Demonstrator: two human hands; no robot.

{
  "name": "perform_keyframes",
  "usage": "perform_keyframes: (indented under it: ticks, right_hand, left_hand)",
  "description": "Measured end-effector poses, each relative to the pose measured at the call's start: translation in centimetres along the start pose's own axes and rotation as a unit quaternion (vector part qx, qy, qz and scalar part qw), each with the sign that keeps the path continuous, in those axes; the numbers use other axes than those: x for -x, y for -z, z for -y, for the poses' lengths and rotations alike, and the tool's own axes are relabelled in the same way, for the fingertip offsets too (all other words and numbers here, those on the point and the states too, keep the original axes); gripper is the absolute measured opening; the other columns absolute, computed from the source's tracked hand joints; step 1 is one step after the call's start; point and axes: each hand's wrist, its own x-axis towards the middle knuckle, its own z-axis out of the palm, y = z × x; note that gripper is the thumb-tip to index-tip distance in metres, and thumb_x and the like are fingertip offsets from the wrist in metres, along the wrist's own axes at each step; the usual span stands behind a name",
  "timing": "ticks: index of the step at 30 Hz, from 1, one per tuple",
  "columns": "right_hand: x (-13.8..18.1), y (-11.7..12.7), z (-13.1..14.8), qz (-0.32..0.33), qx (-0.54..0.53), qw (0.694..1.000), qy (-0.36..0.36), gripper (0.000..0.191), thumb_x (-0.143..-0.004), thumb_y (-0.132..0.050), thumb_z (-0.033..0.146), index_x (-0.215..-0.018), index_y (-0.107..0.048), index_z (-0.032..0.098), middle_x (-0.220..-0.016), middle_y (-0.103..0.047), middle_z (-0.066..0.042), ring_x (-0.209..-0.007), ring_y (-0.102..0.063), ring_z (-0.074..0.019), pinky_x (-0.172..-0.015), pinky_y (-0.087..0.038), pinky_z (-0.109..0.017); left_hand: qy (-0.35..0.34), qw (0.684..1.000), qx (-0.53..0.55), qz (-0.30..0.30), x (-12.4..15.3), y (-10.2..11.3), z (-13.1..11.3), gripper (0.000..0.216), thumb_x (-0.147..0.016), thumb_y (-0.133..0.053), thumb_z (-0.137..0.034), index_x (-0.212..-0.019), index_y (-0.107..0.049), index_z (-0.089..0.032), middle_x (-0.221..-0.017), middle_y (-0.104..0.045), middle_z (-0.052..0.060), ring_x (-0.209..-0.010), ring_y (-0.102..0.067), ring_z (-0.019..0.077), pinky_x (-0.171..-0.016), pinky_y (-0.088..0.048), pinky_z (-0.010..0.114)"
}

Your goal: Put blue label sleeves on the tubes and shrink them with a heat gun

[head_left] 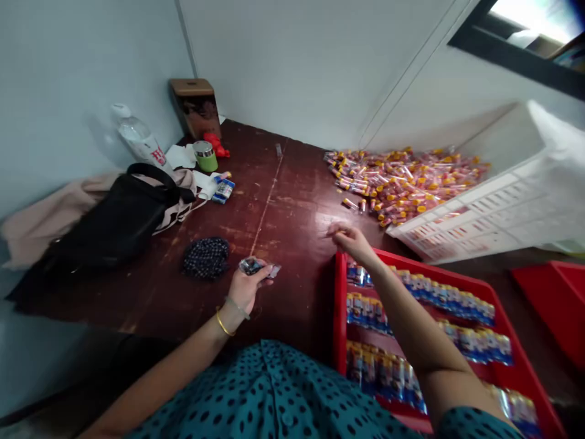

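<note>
My left hand point(247, 288) is closed around a small clear plastic packet point(251, 265) with dark and pale parts, held over the brown table. Its exact contents are too small to tell. My right hand point(348, 236) reaches over the table, thumb and fingers pinched together; whether something thin is between them I cannot make out. Just beyond it lie a few loose tubes point(354, 205) at the edge of a heap of clear pink tubes with yellow caps point(411, 180). Under my right forearm stands a red tray point(342, 305) holding rows of blue-and-yellow packs point(372, 311).
A white plastic basket point(475, 228) lies tipped beside the heap. On the left are a dark patterned cloth bundle point(205, 257), a black bag point(114, 225), a water bottle point(139, 137), a green jar point(205, 157) and a blue pack point(223, 191). Another red bin point(548, 299) is at right.
</note>
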Motion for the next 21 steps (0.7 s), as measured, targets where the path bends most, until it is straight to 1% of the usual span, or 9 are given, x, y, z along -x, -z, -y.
perform_keyframes:
  ticks: [3,5,7,11,14,15,17,19,21]
  right_hand:
    - [4.9,-4.6,3.7,0.070,0.042,0.990,0.117,0.019,-0.084,-0.068,0.037,-0.087,-0.070,0.018,-0.095,-0.058,-0.004,-0.088,-0.058,-0.0154,-0.080,-0.048,-0.029]
    - [6.9,-6.8,4.9,0.071,0.038,0.987,0.138,0.019,-0.084,-0.070,0.036,-0.085,-0.069,0.018,-0.100,-0.056,-0.005,-0.091,-0.057,-0.0158,-0.084,-0.048,-0.028]
    - [7.9,-7.7,5.0,0.062,0.027,0.988,0.136,0.018,-0.087,-0.066,0.034,-0.081,-0.067,0.017,-0.098,-0.054,-0.005,-0.088,-0.057,-0.0147,-0.081,-0.048,-0.027]
    - [8.9,-6.6,4.1,0.079,0.042,0.987,0.133,0.016,-0.088,-0.062,0.029,-0.079,-0.066,0.016,-0.095,-0.053,-0.004,-0.089,-0.056,-0.0151,-0.083,-0.047,-0.029]
    - [9.8,-5.2,4.0,0.072,0.038,0.988,0.130,0.012,-0.088,-0.058,0.022,-0.092,-0.068,0.017,-0.100,-0.054,-0.005,-0.095,-0.056,-0.0162,-0.085,-0.047,-0.030]
    - [10.1,-4.7,4.1,0.061,0.020,0.991,0.115,0.016,-0.088,-0.057,0.022,-0.100,-0.067,0.018,-0.099,-0.055,-0.005,-0.093,-0.056,-0.0155,-0.082,-0.048,-0.029]
    - [10.8,-3.6,4.2,0.037,-0.046,0.996,0.065,0.025,-0.090,-0.056,0.026,-0.113,-0.062,0.021,-0.089,-0.057,-0.002,-0.076,-0.056,-0.0121,-0.064,-0.047,-0.023]
    - [11.4,-2.6,4.1,0.020,-0.125,0.992,0.011,0.028,-0.090,-0.058,0.034,-0.116,-0.058,0.021,-0.072,-0.054,0.003,-0.055,-0.047,-0.0084,-0.047,-0.037,-0.019]
    - [11.9,-1.7,3.8,0.008,-0.180,0.983,-0.017,0.030,-0.089,-0.061,0.040,-0.113,-0.059,0.020,-0.063,-0.050,0.006,-0.046,-0.040,-0.0067,-0.040,-0.030,-0.018]
  left_hand:
    - [-0.018,0.999,0.011,0.033,1.4,-1.6,1.1,0.039,-0.049,-0.089,-0.026,-0.073,-0.060,-0.015,-0.072,-0.064,-0.003,-0.068,-0.064,0.0130,-0.060,-0.055,0.025]
    - [-0.023,0.997,-0.016,0.075,2.2,-2.2,1.6,0.035,-0.054,-0.087,-0.028,-0.076,-0.064,-0.015,-0.074,-0.065,-0.002,-0.070,-0.063,0.0130,-0.062,-0.055,0.026]
    - [-0.022,0.990,-0.071,0.116,2.7,-2.2,1.9,0.034,-0.059,-0.085,-0.032,-0.083,-0.067,-0.015,-0.079,-0.067,0.000,-0.070,-0.063,0.0143,-0.058,-0.055,0.026]
    - [-0.030,0.943,-0.246,0.221,2.6,-1.2,2.0,0.029,-0.073,-0.074,-0.042,-0.077,-0.069,-0.014,-0.064,-0.065,0.001,-0.052,-0.058,0.0125,-0.050,-0.049,0.025]
    - [-0.049,0.923,-0.293,0.246,2.6,-0.7,2.0,0.031,-0.075,-0.073,-0.044,-0.067,-0.068,-0.014,-0.058,-0.063,0.001,-0.046,-0.052,0.0101,-0.049,-0.044,0.024]
    - [-0.045,0.926,-0.286,0.243,2.6,-0.7,2.0,0.032,-0.073,-0.074,-0.045,-0.065,-0.068,-0.014,-0.059,-0.063,0.001,-0.047,-0.052,0.0102,-0.048,-0.043,0.023]
    - [-0.018,0.938,-0.255,0.232,2.9,-0.8,2.1,0.034,-0.067,-0.078,-0.047,-0.064,-0.068,-0.015,-0.060,-0.064,0.002,-0.050,-0.052,0.0115,-0.046,-0.042,0.023]
    - [0.008,0.947,-0.228,0.227,3.1,-1.0,2.2,0.034,-0.062,-0.082,-0.046,-0.063,-0.068,-0.015,-0.060,-0.064,0.002,-0.053,-0.054,0.0127,-0.046,-0.042,0.024]
    - [0.019,0.947,-0.218,0.235,3.2,-1.1,2.2,0.032,-0.059,-0.085,-0.042,-0.061,-0.068,-0.015,-0.059,-0.063,0.001,-0.054,-0.053,0.0122,-0.049,-0.042,0.024]
